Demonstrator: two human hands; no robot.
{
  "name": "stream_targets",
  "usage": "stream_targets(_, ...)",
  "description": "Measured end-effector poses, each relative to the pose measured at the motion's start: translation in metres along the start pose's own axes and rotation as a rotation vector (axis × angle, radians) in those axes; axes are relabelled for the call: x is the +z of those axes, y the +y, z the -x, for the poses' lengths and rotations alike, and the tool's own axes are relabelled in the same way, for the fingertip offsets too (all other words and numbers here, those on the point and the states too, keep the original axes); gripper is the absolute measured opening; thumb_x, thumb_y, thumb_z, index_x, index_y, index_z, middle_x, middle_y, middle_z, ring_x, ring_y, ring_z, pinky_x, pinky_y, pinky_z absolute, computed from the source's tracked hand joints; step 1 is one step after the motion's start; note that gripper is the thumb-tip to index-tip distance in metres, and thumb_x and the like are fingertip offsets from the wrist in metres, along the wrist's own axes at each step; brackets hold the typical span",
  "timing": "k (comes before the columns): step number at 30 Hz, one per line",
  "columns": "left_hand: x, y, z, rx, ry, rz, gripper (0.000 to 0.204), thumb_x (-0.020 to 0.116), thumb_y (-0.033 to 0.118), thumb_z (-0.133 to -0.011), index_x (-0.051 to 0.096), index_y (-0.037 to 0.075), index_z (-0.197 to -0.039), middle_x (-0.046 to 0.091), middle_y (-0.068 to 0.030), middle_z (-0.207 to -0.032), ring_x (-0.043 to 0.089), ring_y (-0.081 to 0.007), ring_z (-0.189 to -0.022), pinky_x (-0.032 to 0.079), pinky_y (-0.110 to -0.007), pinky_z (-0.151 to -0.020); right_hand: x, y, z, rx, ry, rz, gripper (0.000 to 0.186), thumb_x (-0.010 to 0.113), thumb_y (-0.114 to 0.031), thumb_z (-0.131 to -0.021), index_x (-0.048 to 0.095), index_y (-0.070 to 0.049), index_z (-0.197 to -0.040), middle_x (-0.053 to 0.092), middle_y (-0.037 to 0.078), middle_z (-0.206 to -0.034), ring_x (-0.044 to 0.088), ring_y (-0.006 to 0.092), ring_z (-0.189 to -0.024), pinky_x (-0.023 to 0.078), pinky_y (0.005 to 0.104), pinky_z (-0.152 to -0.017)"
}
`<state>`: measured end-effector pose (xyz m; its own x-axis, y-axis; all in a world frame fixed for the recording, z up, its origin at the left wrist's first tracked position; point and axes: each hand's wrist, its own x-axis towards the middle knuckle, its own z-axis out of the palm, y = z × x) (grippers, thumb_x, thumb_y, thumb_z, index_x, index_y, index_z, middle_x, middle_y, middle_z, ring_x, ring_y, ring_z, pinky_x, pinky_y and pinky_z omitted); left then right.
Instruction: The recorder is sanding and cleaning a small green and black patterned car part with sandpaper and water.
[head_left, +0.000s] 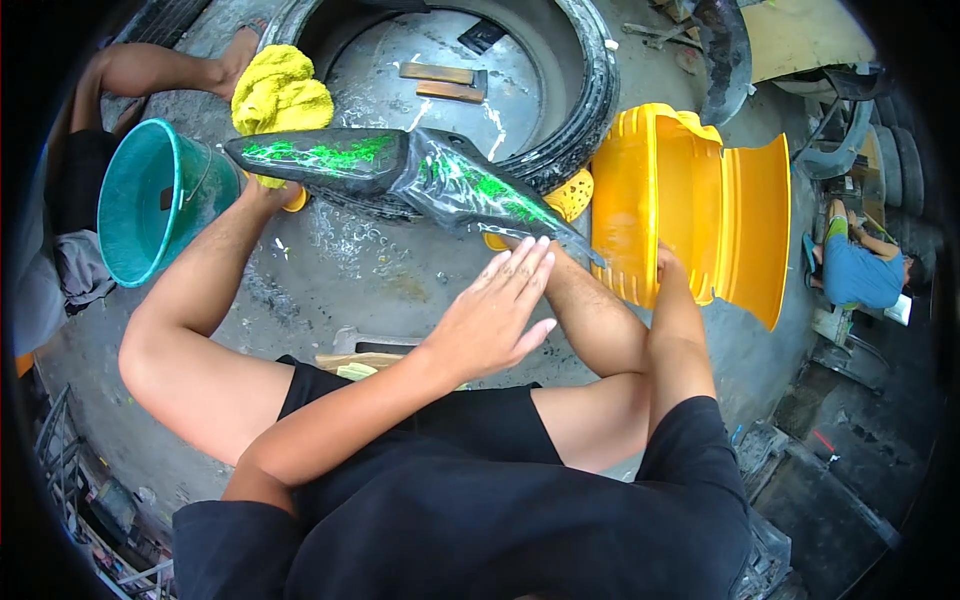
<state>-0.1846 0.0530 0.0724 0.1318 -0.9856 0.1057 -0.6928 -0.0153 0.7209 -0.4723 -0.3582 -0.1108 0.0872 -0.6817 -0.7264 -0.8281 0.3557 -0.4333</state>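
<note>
My left hand (500, 300) is raised over my right shin, fingers stretched out and holding nothing, just below a black plastic panel (315, 155) with green markings and wet streaks, which lies across a large tyre (590, 80). My right hand (668, 270) grips the lower part of a yellow moulded plastic part (750, 210) standing at the right, its fingers partly hidden by it. A yellow cloth (280, 85) is draped at the tyre's left rim, behind the black panel.
A teal bucket (140, 240) stands left of my leg. Another person's bare leg (160, 70) is at upper left. A person in a blue shirt (865, 275) sits at far right among dark parts and tyres. Metal frames (60, 450) lie at lower left.
</note>
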Motion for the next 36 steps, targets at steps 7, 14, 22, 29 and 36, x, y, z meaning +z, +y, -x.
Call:
stream_targets(7, 0.008, 0.006, -0.001, -0.009, -0.010, 0.092, 0.071, 0.056, 0.028, -0.092, 0.027, -0.008, -0.145, 0.023, -0.0234, -0.155, 0.021, -0.0349, -0.145, 0.022, -0.047, -0.117, -0.016, -0.031, 0.056, -0.407, -0.294, -0.714, 0.043, 0.075, -0.008, -0.081, 0.058, -0.011, -0.120, 0.061, 0.005, -0.105, 0.065, 0.0191, -0.084, 0.056, 0.0320, -0.080)
stream_targets(14, 0.055, 0.009, -0.045, 0.049, 0.160, 0.057, 0.074, 0.052, 0.032, -0.093, 0.022, -0.008, -0.147, 0.019, -0.0254, -0.155, 0.015, -0.0355, -0.147, 0.016, -0.047, -0.118, 0.013, -0.223, 0.241, -0.679, -0.624, 0.435, 0.041, 0.077, -0.001, -0.066, 0.063, -0.001, -0.105, 0.064, 0.006, -0.102, 0.060, 0.0196, -0.098, 0.050, 0.0311, -0.087)
stream_targets(22, 0.047, -0.040, -0.025, -0.179, 0.193, -0.189, 0.077, 0.046, 0.044, -0.095, 0.022, -0.007, -0.148, 0.016, -0.0235, -0.157, 0.012, -0.0340, -0.148, 0.014, -0.045, -0.119, 0.112, -0.260, 0.298, -1.042, -0.475, 0.638, 0.037, 0.074, -0.005, -0.073, 0.060, -0.002, -0.107, 0.067, 0.013, -0.092, 0.064, 0.0271, -0.088, 0.052, 0.0351, -0.074)
stream_targets(29, -0.008, -0.095, 0.036, -0.258, 0.070, -0.497, 0.074, 0.043, 0.048, -0.097, 0.024, -0.001, -0.150, 0.020, -0.0147, -0.159, 0.015, -0.0290, -0.148, 0.012, -0.042, -0.119, 0.006, -0.200, 0.206, -0.715, -0.051, 0.046, 0.038, 0.074, -0.011, -0.079, 0.061, -0.005, -0.114, 0.062, 0.010, -0.099, 0.064, 0.0168, -0.080, 0.056, 0.0283, -0.072)
stream_targets(36, -0.018, -0.092, 0.038, -0.379, 0.163, -0.493, 0.075, 0.046, 0.047, -0.096, 0.024, -0.002, -0.149, 0.018, -0.0184, -0.158, 0.013, -0.0318, -0.148, 0.013, -0.045, -0.119, -0.004, -0.021, 0.011, -0.293, 0.166, -0.009, 0.026, 0.075, -0.019, -0.081, 0.063, -0.001, -0.095, 0.064, 0.011, -0.075, 0.060, 0.0205, -0.058, 0.050, 0.0358, -0.051)
